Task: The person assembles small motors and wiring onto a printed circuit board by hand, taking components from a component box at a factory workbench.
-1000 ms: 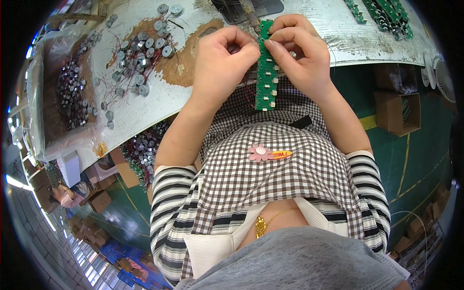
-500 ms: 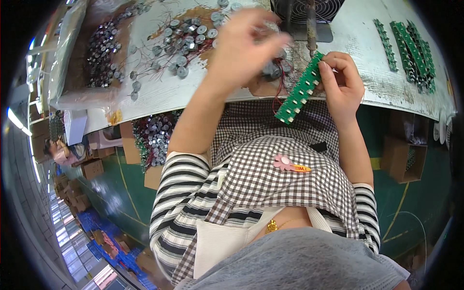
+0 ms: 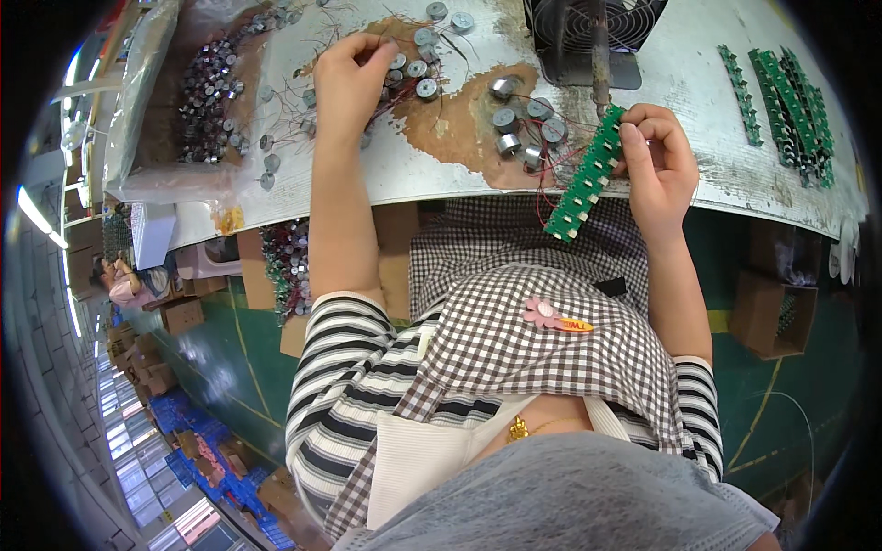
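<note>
pinching a green circuit strip [image 3: 586, 176] with the right hand [image 3: 660, 165]. cannot tell the hold of the nearly closed left hand [image 3: 350, 81] beside motors [image 3: 427, 89].

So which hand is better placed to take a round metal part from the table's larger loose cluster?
Probably the left hand: it is at the cluster of round metal parts, while the right hand, farther away, grips the green circuit strip.

A long green circuit-board strip [image 3: 588, 173], lined with small white connectors, is held slanting past the front edge of the tabletop [image 3: 680, 119]. Round silver motors [image 3: 427, 89] with thin red wires are strewn in loose clusters to its left.
</note>
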`<act>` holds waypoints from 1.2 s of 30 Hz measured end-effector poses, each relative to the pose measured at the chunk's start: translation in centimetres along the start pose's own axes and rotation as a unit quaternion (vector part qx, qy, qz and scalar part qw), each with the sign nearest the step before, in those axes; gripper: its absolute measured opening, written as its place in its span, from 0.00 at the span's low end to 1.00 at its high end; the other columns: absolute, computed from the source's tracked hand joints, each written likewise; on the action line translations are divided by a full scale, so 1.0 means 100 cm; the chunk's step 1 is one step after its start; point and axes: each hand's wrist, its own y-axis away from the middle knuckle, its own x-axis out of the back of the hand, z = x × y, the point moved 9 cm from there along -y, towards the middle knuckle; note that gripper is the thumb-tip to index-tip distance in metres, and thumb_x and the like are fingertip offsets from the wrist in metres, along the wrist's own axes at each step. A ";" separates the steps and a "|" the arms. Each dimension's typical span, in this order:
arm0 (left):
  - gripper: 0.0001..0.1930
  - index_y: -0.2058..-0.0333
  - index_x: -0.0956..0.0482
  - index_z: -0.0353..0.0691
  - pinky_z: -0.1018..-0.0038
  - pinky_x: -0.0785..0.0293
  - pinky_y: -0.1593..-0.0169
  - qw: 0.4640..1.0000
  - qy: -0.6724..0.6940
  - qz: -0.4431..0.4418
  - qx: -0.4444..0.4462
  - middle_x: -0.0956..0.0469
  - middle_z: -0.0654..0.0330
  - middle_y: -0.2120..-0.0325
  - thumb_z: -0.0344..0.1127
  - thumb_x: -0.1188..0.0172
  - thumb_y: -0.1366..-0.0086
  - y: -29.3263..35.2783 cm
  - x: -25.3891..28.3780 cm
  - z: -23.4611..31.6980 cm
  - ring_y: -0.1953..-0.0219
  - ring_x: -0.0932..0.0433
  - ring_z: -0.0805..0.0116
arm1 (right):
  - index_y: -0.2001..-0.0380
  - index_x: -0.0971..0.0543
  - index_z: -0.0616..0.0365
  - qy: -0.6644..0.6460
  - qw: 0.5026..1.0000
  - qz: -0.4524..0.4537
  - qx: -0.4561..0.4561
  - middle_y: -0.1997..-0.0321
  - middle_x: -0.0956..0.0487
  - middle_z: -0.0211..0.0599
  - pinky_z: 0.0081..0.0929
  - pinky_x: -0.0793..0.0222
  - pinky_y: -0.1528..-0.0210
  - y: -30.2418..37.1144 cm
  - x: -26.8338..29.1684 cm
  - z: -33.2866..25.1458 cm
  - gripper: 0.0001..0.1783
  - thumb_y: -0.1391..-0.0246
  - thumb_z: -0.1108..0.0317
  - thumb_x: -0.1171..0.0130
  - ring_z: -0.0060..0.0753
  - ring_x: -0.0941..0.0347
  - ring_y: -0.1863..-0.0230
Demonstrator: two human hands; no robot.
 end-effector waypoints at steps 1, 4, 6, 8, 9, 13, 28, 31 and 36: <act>0.10 0.68 0.19 0.31 0.77 0.31 0.68 0.999 0.022 0.030 0.026 0.23 0.60 0.76 0.33 0.36 0.45 0.003 0.005 0.001 0.73 0.27 0.74 | 0.72 0.31 0.65 -0.009 1.000 -0.003 0.001 0.61 0.28 0.36 0.11 0.32 0.79 0.000 -0.002 0.000 0.06 0.43 0.76 0.46 0.13 0.34 0.75; 0.09 0.69 0.19 0.31 0.77 0.30 0.66 0.984 0.077 0.154 -0.051 0.22 0.58 0.74 0.32 0.37 0.44 0.007 0.027 0.005 0.73 0.26 0.73 | 0.72 0.31 0.65 -0.015 1.000 -0.009 0.003 0.61 0.28 0.36 0.11 0.32 0.79 0.000 -0.004 0.000 0.06 0.43 0.76 0.46 0.13 0.34 0.75; 0.07 0.68 0.19 0.31 0.77 0.30 0.65 0.973 0.046 0.196 -0.110 0.22 0.57 0.73 0.30 0.39 0.42 0.008 0.028 0.016 0.72 0.26 0.72 | 0.72 0.31 0.65 -0.006 1.000 -0.008 0.003 0.61 0.28 0.36 0.11 0.32 0.78 0.001 -0.003 0.001 0.06 0.43 0.77 0.45 0.13 0.34 0.75; 0.09 0.62 0.20 0.31 0.84 0.31 0.63 0.931 -0.017 0.277 -0.239 0.21 0.61 0.71 0.31 0.43 0.36 0.023 0.038 0.048 0.68 0.26 0.78 | 0.72 0.31 0.65 -0.003 1.000 -0.013 0.006 0.61 0.28 0.36 0.11 0.32 0.78 0.002 -0.005 0.000 0.06 0.44 0.77 0.45 0.13 0.33 0.75; 0.09 0.62 0.20 0.31 0.84 0.31 0.63 0.931 -0.017 0.277 -0.238 0.21 0.61 0.71 0.31 0.43 0.36 0.026 0.036 0.054 0.68 0.26 0.78 | 0.72 0.31 0.65 -0.004 1.000 -0.014 0.005 0.61 0.28 0.36 0.11 0.32 0.78 0.001 -0.005 0.000 0.06 0.44 0.77 0.45 0.13 0.33 0.75; 0.10 0.58 0.22 0.30 0.81 0.31 0.64 0.947 0.206 0.189 -0.160 0.23 0.62 0.71 0.28 0.47 0.35 0.045 0.019 0.080 0.70 0.28 0.76 | 0.72 0.31 0.64 0.001 1.000 -0.020 0.008 0.60 0.28 0.36 0.11 0.31 0.77 0.002 -0.002 -0.002 0.06 0.44 0.77 0.44 0.14 0.33 0.74; 0.12 0.57 0.29 0.31 0.86 0.40 0.74 0.817 0.471 -0.247 0.222 0.26 0.65 0.79 0.30 0.44 0.37 0.111 -0.115 0.081 0.79 0.34 0.83 | 0.71 0.28 0.66 0.074 0.994 -0.069 0.034 0.60 0.27 0.38 0.14 0.27 0.74 0.001 -0.010 -0.008 0.04 0.48 0.79 0.43 0.18 0.28 0.72; 0.10 0.61 0.27 0.31 0.85 0.38 0.75 0.825 0.474 -0.234 0.203 0.27 0.67 0.81 0.30 0.41 0.39 0.107 -0.116 0.083 0.79 0.33 0.83 | 0.71 0.28 0.66 0.070 0.995 -0.067 0.037 0.60 0.27 0.39 0.14 0.27 0.74 0.002 -0.010 -0.009 0.04 0.48 0.78 0.43 0.18 0.28 0.73; 0.08 0.68 0.24 0.30 0.86 0.37 0.76 0.861 0.414 -0.219 0.197 0.27 0.68 0.82 0.30 0.38 0.41 0.107 -0.116 0.091 0.81 0.33 0.83 | 0.72 0.30 0.65 0.022 0.997 -0.073 0.015 0.61 0.26 0.38 0.15 0.27 0.74 0.004 -0.009 -0.008 0.06 0.48 0.77 0.43 0.18 0.28 0.73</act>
